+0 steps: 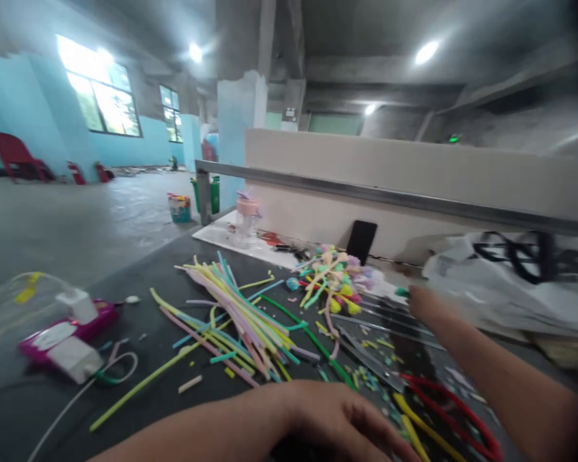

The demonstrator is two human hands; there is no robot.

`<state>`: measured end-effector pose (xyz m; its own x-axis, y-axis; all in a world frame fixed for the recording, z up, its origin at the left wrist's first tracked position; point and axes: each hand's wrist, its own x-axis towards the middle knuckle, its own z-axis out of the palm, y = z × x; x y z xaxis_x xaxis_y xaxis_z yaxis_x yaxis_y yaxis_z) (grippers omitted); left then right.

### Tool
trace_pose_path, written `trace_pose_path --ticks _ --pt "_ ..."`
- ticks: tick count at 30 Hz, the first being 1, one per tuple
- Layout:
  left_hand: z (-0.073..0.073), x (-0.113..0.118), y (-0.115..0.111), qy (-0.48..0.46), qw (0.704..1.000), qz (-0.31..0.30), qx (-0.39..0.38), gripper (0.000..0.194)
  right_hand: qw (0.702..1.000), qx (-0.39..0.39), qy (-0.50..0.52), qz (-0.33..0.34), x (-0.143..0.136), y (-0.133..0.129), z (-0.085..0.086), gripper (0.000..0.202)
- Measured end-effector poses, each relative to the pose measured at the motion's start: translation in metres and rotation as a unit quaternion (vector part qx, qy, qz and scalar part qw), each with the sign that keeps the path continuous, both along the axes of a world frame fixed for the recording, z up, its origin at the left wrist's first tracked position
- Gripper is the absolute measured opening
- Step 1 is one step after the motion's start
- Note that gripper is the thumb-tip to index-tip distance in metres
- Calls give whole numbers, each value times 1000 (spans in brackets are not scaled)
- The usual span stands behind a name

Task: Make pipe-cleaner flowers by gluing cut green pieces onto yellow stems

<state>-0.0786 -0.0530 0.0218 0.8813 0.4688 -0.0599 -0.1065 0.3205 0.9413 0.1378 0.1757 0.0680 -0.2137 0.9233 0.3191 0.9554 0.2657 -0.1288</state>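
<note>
At the bottom middle, my left hand [334, 417] is low over the near table edge, fingers stretched to the lower right and cut off by the frame; I see nothing in it. My right hand [426, 307] reaches out at the right, blurred, its fingertips closed on a small green piece [401, 292]. Left of it lies a heap of pastel pipe-cleaner shapes [334, 273]. A loose bundle of long pipe cleaners [241, 308] spreads across the middle. Red-handled scissors [455, 410] lie between my hands, beside a yellow-handled tool [417, 427].
A black phone [361, 240] leans against the pale partition [414, 173]. Right of it sits a white bag [491, 289] with dark handles. A clear cup [247, 218] stands at the back left. Pink power strip [70, 330] with chargers and cables lies left. Small cut scraps [370, 378] litter the table.
</note>
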Motion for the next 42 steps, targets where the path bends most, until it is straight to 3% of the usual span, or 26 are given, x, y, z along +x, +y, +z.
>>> trace_pose_path --ticks 4,6,8,10,11,14,17,22,27,33,37,42 --pt "3 -2 1 19 1000 21 3 51 1000 4 -9 -6 -22 -3 13 17" --pt "-1 -1 1 16 999 31 6 44 999 11 -12 36 -52 -23 24 25" --pt "-7 1 1 9 999 37 7 40 992 -9 -23 123 -94 -52 28 21" --pt "-12 3 2 12 999 37 -5 38 953 -86 -56 287 -140 -85 23 22" --pt "-13 3 2 18 999 33 -13 37 936 -110 -63 328 -161 -100 18 23" --pt "-12 0 2 43 999 3 -30 32 911 -168 -84 367 -210 -129 -1 19" --pt "-6 -3 1 50 998 -7 -28 31 904 -208 -111 358 -235 -134 -16 17" --pt "-1 -4 5 35 999 -4 -7 40 903 -238 -152 325 -248 -129 -19 19" --pt "-3 -7 14 29 999 6 27 46 899 -213 -151 352 -247 -130 -13 26" --pt "-16 -16 21 -90 987 127 -44 37 896 -165 -147 385 -235 -140 -10 24" --pt "-21 -17 21 -97 965 222 -97 35 898 -126 -157 390 -226 -150 -8 19" --pt "-25 -13 23 -79 925 355 -107 26 905 -49 -175 384 -216 -170 3 19"
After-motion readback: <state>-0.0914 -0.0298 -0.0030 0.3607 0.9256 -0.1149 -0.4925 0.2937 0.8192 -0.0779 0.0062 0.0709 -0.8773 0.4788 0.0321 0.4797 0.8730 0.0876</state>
